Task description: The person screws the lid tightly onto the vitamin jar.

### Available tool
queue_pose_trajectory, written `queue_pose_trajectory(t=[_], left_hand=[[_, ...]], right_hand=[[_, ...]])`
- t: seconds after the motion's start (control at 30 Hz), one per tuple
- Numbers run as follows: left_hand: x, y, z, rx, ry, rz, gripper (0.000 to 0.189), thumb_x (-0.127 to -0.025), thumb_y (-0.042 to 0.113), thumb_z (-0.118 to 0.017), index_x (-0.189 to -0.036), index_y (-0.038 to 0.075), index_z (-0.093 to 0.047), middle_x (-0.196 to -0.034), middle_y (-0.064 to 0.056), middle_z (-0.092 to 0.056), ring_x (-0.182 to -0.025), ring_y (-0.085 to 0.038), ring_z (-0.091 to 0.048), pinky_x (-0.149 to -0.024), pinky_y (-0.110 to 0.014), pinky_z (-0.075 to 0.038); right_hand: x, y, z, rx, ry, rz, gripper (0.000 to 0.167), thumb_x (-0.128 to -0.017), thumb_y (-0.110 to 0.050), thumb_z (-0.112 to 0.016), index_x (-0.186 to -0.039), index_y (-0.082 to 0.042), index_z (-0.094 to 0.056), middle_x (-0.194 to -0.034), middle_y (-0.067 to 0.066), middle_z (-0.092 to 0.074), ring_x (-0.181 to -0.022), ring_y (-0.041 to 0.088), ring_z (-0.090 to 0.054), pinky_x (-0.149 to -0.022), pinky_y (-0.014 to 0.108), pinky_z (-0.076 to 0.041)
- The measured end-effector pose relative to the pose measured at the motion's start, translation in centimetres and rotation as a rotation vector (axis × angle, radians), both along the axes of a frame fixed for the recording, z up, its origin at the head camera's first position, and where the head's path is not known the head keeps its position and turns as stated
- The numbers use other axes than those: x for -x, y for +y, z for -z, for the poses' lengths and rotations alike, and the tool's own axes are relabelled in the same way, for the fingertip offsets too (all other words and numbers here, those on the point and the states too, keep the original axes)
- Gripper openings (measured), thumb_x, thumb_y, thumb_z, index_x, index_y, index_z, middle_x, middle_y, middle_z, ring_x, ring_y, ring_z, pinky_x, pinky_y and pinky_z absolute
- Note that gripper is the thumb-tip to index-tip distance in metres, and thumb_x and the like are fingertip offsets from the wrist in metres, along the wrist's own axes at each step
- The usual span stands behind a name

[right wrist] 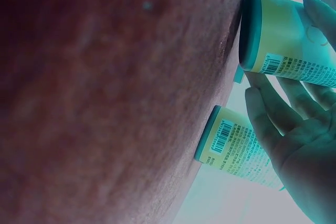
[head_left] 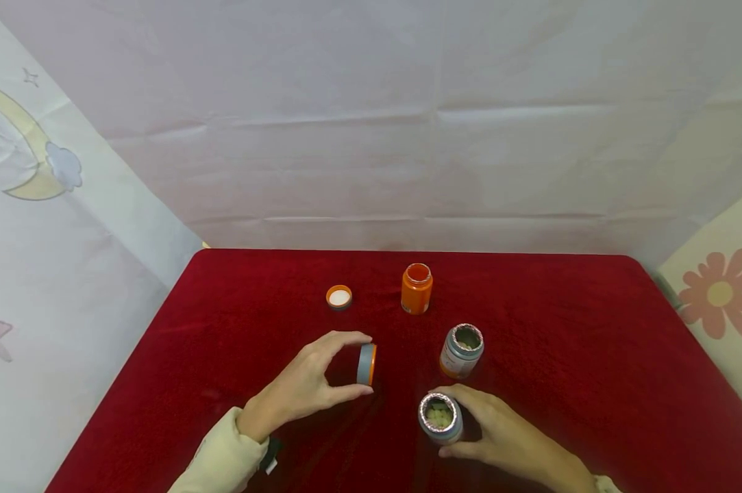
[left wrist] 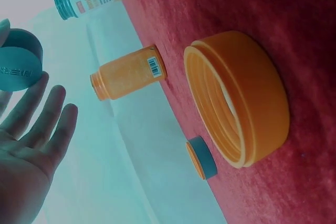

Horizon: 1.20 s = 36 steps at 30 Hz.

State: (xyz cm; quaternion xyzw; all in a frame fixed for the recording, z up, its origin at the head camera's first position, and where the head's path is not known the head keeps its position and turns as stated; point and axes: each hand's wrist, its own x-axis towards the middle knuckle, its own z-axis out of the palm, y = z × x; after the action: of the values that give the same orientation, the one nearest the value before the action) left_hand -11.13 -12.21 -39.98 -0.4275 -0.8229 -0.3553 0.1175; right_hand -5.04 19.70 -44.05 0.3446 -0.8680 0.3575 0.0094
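Note:
My left hand (head_left: 305, 383) pinches a grey lid with an orange rim (head_left: 366, 364) on edge between thumb and fingers. The lid's embossed grey top (left wrist: 20, 69) shows in the left wrist view. In my right hand (head_left: 500, 431) is a grey bottle (head_left: 441, 418), gripped round its side. Pale tablets show through its mouth, which has torn foil round the rim. Just behind it stands a second uncapped grey bottle (head_left: 462, 350) with pale contents. The right wrist view shows the gripped bottle's label and barcode (right wrist: 271, 64).
An uncapped orange bottle (head_left: 416, 291) stands upright farther back. To its left another lid (head_left: 339, 297) lies with its white inside up. Close to the left wrist camera is a large-looking orange ring-shaped cap (left wrist: 239, 98) on the red cloth (head_left: 562, 329). A pale wall hanging (head_left: 407, 137) rises behind the table.

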Motion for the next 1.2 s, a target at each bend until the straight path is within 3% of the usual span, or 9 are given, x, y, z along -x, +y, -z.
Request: queue_pose_trajectory(t=[0.23,0.63,1.2], left_hand=[[-0.4,0.2,-0.3,0.01,-0.048,-0.038,0.062,-0.072,0.025,-0.09,-0.123,0.013,-0.056,-0.118,0.004,-0.063,-0.112,-0.01,-0.06,-0.098,-0.03,-0.052],[-0.2,0.7,-0.2,-0.055,0.029,0.064,0.064,-0.073,0.026,-0.09,-0.126,0.013,-0.057,-0.117,0.002,-0.064,-0.106,-0.014,-0.059,-0.094,-0.029,-0.053],[-1.0,1.2,-0.6,-0.037,0.026,0.088,0.063,-0.075,0.034,-0.088,-0.128,0.016,-0.059,-0.117,0.005,-0.065,-0.109,-0.01,-0.057,-0.093,-0.024,-0.052]], right_hand=[[0.0,-0.2,0.0,0.001,0.011,0.004,0.063,-0.078,-0.044,-0.081,-0.132,-0.026,-0.054,-0.119,-0.016,-0.064,-0.106,0.004,-0.063,-0.092,0.023,-0.053],[-0.2,-0.6,-0.2,-0.024,-0.019,0.031,0.065,-0.078,-0.048,-0.08,-0.132,-0.024,-0.052,-0.114,-0.018,-0.064,-0.101,0.001,-0.063,-0.087,0.027,-0.055],[-0.1,-1.3,-0.1,-0.042,-0.015,0.0,0.062,-0.081,-0.049,-0.077,-0.131,-0.02,-0.055,-0.117,-0.014,-0.064,-0.102,0.002,-0.062,-0.087,0.026,-0.055]])
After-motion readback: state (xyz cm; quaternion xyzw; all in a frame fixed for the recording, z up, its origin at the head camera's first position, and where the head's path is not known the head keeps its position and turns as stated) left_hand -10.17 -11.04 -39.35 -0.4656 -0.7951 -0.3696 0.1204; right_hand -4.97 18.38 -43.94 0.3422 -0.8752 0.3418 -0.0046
